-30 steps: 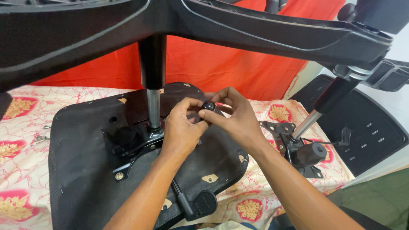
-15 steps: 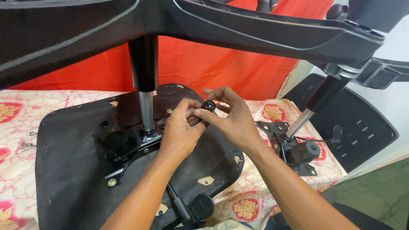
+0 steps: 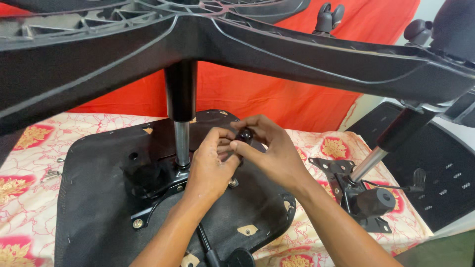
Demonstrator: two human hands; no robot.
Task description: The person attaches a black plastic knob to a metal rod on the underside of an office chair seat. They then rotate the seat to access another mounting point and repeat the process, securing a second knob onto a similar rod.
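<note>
An upturned black chair seat lies on a patterned cloth, its metal tilt mechanism bolted on and a gas cylinder rising to the black star base overhead. My left hand and my right hand meet just right of the cylinder. Their fingertips pinch a small black knob above the seat. A bolt head shows below my left hand.
A second tilt mechanism with its own cylinder stands to the right on the floral cloth. A black perforated chair back lies at far right. Loose screws rest at left. Red fabric hangs behind.
The view has shifted slightly, so the seat sits further right in the frame. Both hands stay together on the small knob with only small finger movement.
</note>
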